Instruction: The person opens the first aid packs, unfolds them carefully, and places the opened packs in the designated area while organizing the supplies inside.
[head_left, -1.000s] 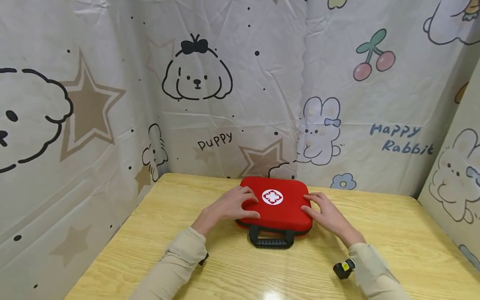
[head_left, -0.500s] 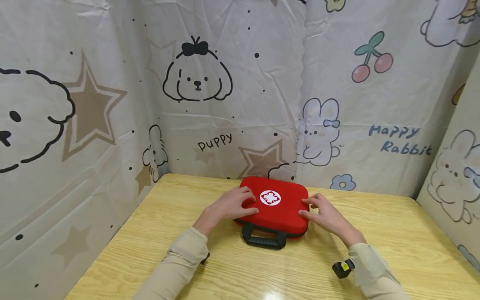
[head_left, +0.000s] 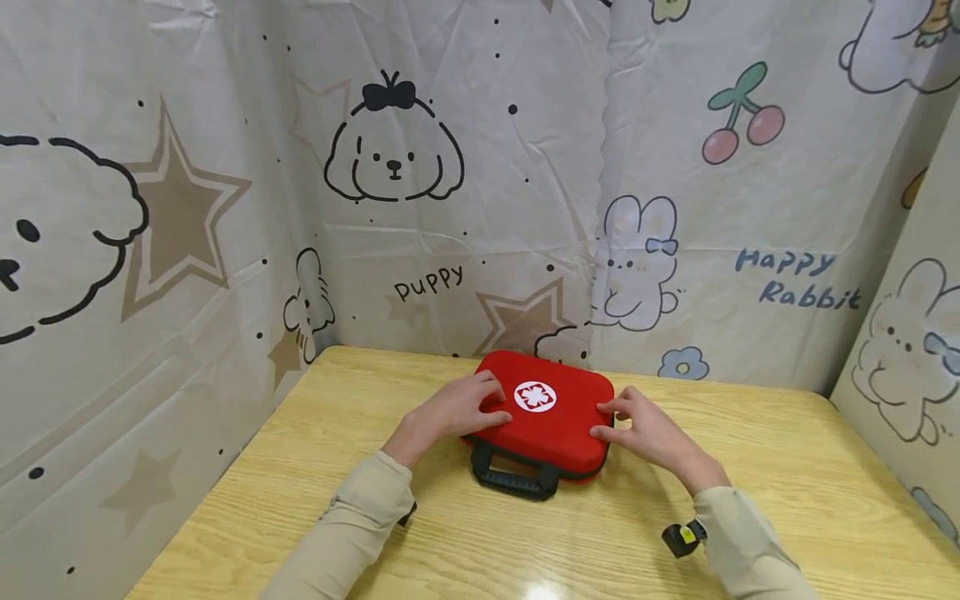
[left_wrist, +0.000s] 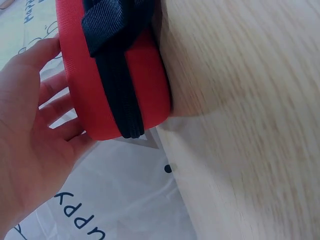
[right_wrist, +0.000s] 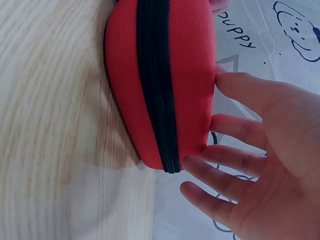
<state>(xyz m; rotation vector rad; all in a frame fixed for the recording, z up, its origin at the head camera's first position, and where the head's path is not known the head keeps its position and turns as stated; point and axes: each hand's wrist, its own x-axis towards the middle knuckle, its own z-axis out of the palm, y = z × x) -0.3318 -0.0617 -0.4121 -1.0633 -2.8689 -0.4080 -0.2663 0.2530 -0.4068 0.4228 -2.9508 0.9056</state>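
Observation:
A red first-aid case (head_left: 557, 429) lies flat on the wooden table, turned slightly askew. Its lid bears a white round emblem (head_left: 536, 397), and a black carry handle (head_left: 514, 483) points toward me. My left hand (head_left: 454, 406) rests on the left edge of the lid, thumb and fingers spread. On the opposite edge, my right hand (head_left: 651, 429) touches the lid with thumb and fingertips. A closed black zipper (right_wrist: 159, 95) runs round the case's side in the right wrist view. The left wrist view shows relaxed left fingers (left_wrist: 55, 107) against the lid.
The wooden table (head_left: 765, 467) backs onto a cloth curtain (head_left: 480, 183) printed with cartoon animals and stars. More of this cloth hangs at the left and right. Small black devices, one at the right wrist (head_left: 681, 539), sit on both wrists below beige sleeves.
The case has turned clockwise, its handle swinging left and its right side coming nearer to me. My right hand has followed slightly left; my left hand has shifted a little left.

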